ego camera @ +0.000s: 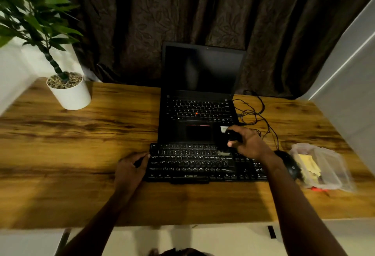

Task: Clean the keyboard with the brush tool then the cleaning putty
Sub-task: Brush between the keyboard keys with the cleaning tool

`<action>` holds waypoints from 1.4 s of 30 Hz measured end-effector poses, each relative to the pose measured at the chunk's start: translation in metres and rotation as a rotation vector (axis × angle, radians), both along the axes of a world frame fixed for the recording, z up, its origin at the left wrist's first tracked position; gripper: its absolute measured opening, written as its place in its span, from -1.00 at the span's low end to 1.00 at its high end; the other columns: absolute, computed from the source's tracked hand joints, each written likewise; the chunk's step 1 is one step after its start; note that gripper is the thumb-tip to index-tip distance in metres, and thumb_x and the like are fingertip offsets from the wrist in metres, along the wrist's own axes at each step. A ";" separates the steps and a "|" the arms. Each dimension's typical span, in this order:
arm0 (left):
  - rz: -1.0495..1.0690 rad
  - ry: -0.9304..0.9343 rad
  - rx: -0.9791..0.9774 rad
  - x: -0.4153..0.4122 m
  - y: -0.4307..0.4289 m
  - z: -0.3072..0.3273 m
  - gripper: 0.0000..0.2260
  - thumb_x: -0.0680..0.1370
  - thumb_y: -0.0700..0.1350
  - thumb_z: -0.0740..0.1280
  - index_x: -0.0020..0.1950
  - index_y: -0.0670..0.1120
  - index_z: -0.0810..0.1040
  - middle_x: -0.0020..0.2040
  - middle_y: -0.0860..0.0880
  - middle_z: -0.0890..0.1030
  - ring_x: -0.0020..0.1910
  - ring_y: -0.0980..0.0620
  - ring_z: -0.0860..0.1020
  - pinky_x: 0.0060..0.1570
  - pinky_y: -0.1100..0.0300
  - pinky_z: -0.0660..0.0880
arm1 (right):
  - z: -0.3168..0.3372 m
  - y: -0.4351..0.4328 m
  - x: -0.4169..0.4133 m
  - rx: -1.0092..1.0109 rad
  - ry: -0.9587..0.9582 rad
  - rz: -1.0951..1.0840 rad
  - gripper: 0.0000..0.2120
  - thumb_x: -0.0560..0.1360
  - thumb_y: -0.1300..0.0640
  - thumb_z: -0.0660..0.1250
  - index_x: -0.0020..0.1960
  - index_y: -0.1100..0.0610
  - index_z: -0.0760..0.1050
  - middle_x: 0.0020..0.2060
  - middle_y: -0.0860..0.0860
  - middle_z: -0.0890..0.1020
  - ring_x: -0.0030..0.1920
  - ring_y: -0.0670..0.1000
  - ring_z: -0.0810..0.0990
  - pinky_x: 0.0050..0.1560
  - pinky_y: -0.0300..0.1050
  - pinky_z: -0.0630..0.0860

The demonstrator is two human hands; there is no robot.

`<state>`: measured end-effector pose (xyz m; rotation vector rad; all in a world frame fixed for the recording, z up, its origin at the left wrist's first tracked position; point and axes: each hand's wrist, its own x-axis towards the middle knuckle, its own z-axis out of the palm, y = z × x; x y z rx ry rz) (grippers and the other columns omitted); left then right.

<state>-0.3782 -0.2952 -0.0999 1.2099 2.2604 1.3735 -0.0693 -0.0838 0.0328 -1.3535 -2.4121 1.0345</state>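
Both forearms reach forward; the left grip (pixel 129 167) pinches the keyboard (pixel 192 163) edge, the right grip (pixel 246 144) clasps the brush tool (pixel 233 136).

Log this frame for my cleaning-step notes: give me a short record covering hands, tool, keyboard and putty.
stage: brushing; putty untouched
right hand: grips brush, bristles on keyboard upper rows
left hand: holds keyboard's left edge
putty: yellow, inside clear bag right of mouse
laptop: open behind keyboard, screen dark
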 end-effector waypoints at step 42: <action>-0.022 0.014 0.026 -0.001 0.000 -0.004 -0.87 0.55 -0.15 0.46 0.08 -0.07 0.73 -0.03 0.01 0.72 -0.11 0.12 0.64 -0.10 0.33 0.50 | -0.009 -0.029 -0.061 0.067 -0.018 0.141 -0.58 0.53 0.18 0.43 0.29 -0.18 0.46 0.14 0.03 0.61 0.13 0.05 0.60 0.05 0.08 0.66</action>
